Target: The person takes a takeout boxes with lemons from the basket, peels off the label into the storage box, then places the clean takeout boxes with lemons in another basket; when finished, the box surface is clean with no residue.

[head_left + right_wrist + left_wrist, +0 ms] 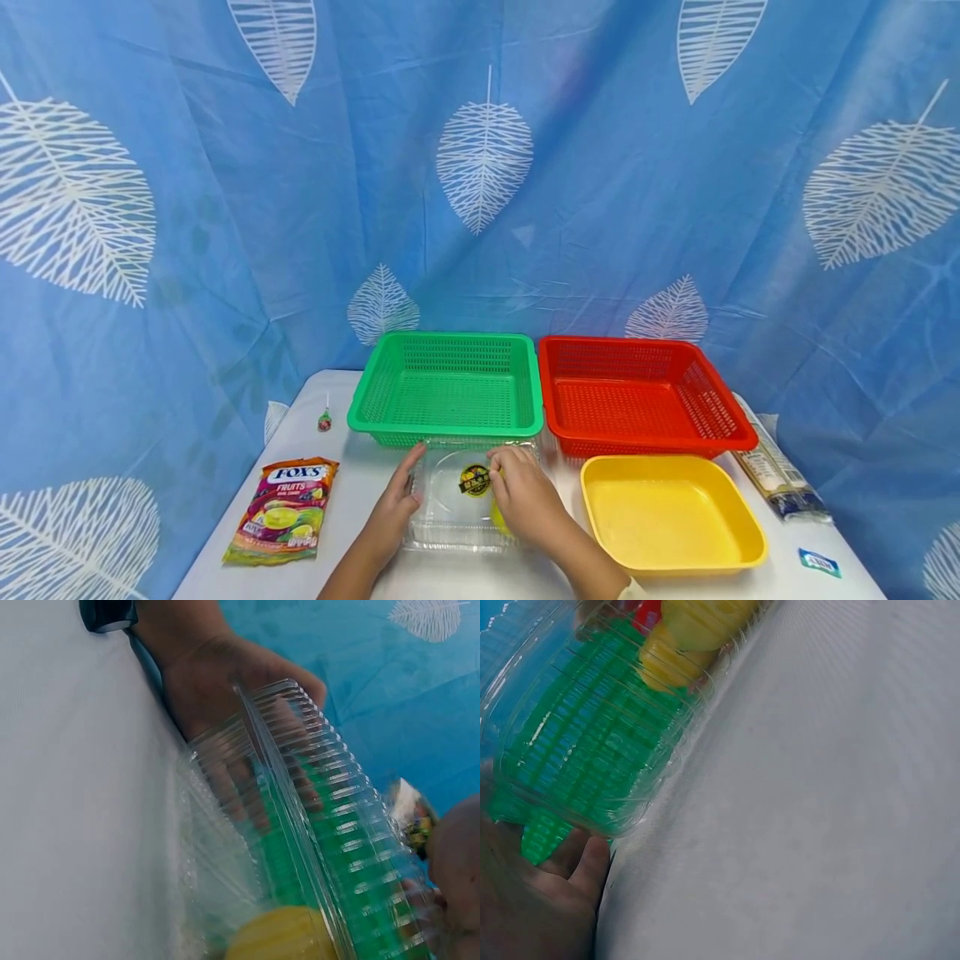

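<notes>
A clear plastic container [450, 510] with a dark round sticker [474, 480] lies in front of the green basket. Yellow rounded items [697, 637] and a small red one [647, 615] show through its ribbed plastic; one yellow item [281, 936] appears low in the right wrist view. My left hand [390, 508] is at the container's left side, fingers extended and thumb apart; its fingers [240, 787] show through the plastic. Over the container's right half, my right hand [528, 500] has bent fingers beside something yellow [498, 515]; whether it grips anything is hidden.
Behind the container stand a green basket [446, 432] and a red basket [652, 439]. A yellow tray [675, 517] is at the right, beyond it a long package [780, 475] and a small blue-white packet [819, 562]. A candy bag [283, 512] and a lollipop [324, 422] lie left.
</notes>
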A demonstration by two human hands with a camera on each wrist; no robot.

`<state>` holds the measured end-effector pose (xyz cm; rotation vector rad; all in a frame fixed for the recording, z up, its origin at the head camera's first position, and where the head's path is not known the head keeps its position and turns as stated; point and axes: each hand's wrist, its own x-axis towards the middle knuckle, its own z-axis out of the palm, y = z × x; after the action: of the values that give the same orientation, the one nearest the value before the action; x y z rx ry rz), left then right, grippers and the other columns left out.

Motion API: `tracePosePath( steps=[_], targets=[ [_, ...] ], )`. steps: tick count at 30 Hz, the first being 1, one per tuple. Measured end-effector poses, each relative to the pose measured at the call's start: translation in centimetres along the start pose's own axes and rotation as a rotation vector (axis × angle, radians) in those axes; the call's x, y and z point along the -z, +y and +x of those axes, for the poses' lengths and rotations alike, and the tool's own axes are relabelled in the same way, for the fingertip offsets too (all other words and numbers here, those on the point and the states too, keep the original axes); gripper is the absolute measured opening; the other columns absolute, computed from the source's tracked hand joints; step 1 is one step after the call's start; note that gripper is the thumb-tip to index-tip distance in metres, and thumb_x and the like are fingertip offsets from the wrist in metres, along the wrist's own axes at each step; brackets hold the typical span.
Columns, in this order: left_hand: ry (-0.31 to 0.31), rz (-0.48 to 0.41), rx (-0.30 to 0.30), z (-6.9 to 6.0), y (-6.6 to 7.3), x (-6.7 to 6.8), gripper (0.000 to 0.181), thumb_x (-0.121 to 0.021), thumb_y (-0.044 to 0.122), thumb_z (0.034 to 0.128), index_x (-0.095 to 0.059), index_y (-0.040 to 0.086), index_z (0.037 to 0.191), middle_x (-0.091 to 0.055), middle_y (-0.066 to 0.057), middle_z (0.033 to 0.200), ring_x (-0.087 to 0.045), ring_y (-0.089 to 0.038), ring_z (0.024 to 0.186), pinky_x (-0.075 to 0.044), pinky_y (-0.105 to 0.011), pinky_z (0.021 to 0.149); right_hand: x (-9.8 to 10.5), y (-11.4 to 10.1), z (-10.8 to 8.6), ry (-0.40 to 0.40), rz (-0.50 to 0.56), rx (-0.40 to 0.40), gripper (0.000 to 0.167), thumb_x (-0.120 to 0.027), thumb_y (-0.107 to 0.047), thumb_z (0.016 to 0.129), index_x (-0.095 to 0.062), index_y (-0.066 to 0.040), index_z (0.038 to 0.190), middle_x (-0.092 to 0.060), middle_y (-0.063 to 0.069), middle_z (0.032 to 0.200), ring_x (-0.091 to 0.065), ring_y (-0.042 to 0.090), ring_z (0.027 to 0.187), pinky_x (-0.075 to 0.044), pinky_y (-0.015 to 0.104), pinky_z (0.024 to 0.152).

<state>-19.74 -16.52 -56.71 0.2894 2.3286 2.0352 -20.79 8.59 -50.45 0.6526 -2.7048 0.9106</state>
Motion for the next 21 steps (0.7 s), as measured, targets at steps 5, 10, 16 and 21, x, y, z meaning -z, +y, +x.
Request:
tracePosePath(
  steps=[5,10,16,21],
  targets=[
    [-0.005,0.014,-0.019,0.0,0.1,0.1,0.079,-0.041,-0.003,0.0931,-0.028,0.024,0.166,-0.015,-0.01,0.176,-0.001,-0.039,0.162,0.001,-0.069,0.125,0.1,0.2,-0.1,-0.011,0.044,-0.012,0.016,-0.062,-0.015,0.102,-0.053,-0.023,0.092,-0.066,-0.002,0.134,-0.055,0.025,0.131,-0.049,0.047,0.108],
    [-0.017,0.01,-0.029,0.1,-0.1,-0.2,0.076,-0.04,-0.002,0.0955,-0.026,0.022,0.166,-0.013,-0.012,0.176,0.001,-0.039,0.162,0.001,-0.068,0.124,1.3,0.4,0.2,-0.024,0.18,-0.041,0.017,-0.058,-0.013,0.105,-0.051,-0.022,0.092,-0.065,0.003,0.136,-0.052,0.031,0.137,-0.045,0.055,0.112],
    [-0.033,0.01,-0.017,0.0,-0.2,-0.2,0.074,-0.04,0.0,0.0983,-0.024,0.021,0.167,-0.011,-0.012,0.176,0.002,-0.038,0.162,0.0,-0.066,0.125,4.3,1.0,0.3,-0.043,0.335,-0.147,0.017,-0.054,-0.019,0.109,-0.05,-0.024,0.093,-0.063,0.0,0.142,-0.051,0.034,0.142,-0.041,0.066,0.111],
    [-0.041,0.006,-0.037,-0.1,-0.4,0.2,0.067,-0.041,0.005,0.1043,-0.023,0.022,0.167,-0.01,-0.012,0.177,0.002,-0.035,0.161,-0.008,-0.032,0.128,6.6,1.8,0.0,-0.015,0.33,-0.177,0.013,-0.054,-0.016,0.109,-0.053,-0.02,0.097,-0.064,0.0,0.141,-0.06,0.032,0.133,-0.053,0.052,0.102]
  ],
)
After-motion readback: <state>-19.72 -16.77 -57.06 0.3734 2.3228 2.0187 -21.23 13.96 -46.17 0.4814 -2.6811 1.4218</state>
